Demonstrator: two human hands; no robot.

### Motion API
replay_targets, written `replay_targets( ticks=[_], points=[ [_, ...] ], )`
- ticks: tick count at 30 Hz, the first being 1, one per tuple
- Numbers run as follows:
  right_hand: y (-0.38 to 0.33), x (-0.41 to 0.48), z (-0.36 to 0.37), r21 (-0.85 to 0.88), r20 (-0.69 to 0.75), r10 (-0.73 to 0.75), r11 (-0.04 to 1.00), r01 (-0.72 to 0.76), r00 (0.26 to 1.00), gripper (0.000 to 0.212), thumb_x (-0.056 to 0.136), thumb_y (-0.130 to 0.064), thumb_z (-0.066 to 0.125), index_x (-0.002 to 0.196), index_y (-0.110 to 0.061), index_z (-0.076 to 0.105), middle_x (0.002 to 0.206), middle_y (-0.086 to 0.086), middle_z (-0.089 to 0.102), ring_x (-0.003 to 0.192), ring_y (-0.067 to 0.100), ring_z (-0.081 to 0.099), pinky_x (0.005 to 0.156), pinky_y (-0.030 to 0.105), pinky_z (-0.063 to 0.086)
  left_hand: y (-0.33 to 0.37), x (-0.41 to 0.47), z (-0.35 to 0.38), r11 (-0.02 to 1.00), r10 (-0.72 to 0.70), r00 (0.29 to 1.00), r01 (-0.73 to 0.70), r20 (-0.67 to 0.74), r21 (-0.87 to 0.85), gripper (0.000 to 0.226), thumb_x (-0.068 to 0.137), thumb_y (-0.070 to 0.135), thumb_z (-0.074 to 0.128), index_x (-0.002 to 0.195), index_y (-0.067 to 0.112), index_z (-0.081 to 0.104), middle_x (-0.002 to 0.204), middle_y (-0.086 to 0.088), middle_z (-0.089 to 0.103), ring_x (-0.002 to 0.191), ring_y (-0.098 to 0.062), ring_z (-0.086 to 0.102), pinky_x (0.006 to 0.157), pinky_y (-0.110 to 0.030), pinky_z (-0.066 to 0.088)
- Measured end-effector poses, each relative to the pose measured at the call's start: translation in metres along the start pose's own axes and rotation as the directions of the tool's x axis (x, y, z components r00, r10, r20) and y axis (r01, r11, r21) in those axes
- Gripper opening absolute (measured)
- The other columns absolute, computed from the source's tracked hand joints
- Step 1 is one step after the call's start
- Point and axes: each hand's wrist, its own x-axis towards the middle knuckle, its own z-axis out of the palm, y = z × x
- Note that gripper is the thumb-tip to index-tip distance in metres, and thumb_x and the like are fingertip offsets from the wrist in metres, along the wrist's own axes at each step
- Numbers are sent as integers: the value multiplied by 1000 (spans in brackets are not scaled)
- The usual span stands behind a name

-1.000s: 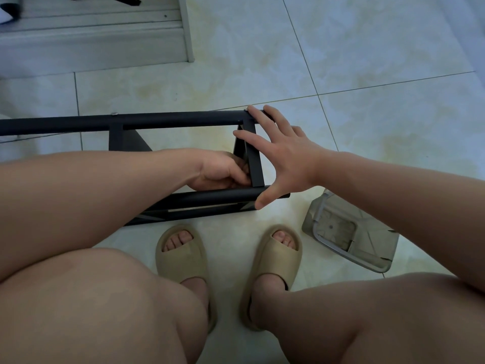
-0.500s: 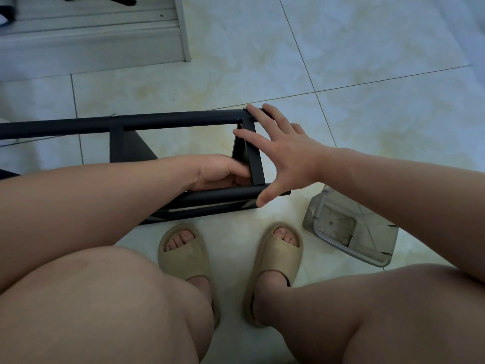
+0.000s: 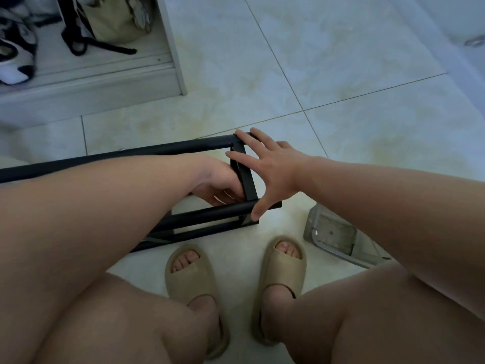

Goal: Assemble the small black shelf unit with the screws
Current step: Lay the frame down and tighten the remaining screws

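The black shelf frame [image 3: 168,148] lies on its side on the tiled floor in front of my knees. My right hand [image 3: 273,169] is spread flat against its end. The fingers reach the top corner and the thumb presses the lower tube [image 3: 210,212]. My left hand [image 3: 217,185] reaches inside the frame, its fingers curled against the inner face of the end bar [image 3: 248,185]. They pinch something small and shiny, and I cannot tell whether it is a screw or a key. My left forearm hides the frame's middle.
A clear plastic tray [image 3: 338,235] lies on the floor by my right knee. My feet in beige sandals [image 3: 189,274] stand just below the frame. At the back left is a white cabinet ledge [image 3: 91,82] with shoes [image 3: 15,53] and a bag [image 3: 115,19].
Both hands keep their places on the frame's end. My head has tilted up, so the frame sits lower in view and the cabinet with shoes and bag shows.
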Motion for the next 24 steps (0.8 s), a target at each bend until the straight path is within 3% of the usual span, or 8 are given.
replay_targets(
  ticks=[3, 9, 14, 20, 24],
  points=[
    [0, -1, 0, 10, -5, -2, 1000, 2, 1000, 145, 46, -94, 67, 157, -43, -10, 161, -5, -36, 151, 25, -27, 120, 54, 20, -4, -1, 3, 1000, -16, 1000, 16, -4, -12, 14, 93, 10, 61, 92, 19, 72, 85, 3, 75, 66, -11, 67, 68, -27, 49],
    [2, 0, 1, 17, -7, -12, 1000, 12, 1000, 144, 47, -94, 66, 158, -42, -10, 161, -6, -36, 151, 24, -29, 120, 54, 19, -12, -3, -1, 996, -14, 999, 17, -45, 87, 9, 90, 33, 67, 95, 28, 74, 91, 12, 76, 78, -12, 63, 76, -28, 49],
    [1, -1, -1, 31, 9, -10, 999, 9, 1000, 143, 49, -92, 68, 158, -42, -10, 161, -6, -36, 151, 23, -29, 121, 55, 18, -17, 5, 8, 996, 72, 982, -79, -173, -35, 6, 87, 17, 69, 88, 22, 73, 81, 5, 74, 64, -9, 64, 63, -23, 46],
    [1, 0, 1, 26, 26, 0, 1000, 0, 1000, 143, 48, -94, 66, 157, -44, -12, 161, -6, -37, 150, 23, -32, 123, 61, 2, -19, 3, 1, 991, 61, 998, -62, -12, -118, 12, 91, 13, 66, 94, 20, 75, 98, 0, 76, 87, -16, 68, 79, -29, 48],
    [2, 0, 3, 23, 22, -8, 1000, 7, 1000, 144, 49, -95, 65, 157, -43, -14, 160, -5, -39, 148, 23, -36, 122, 61, -10, -18, 4, 1, 993, 60, 998, -61, -12, -100, 12, 90, 14, 67, 91, 22, 75, 99, 2, 77, 80, -13, 70, 73, -27, 49]
  ],
)
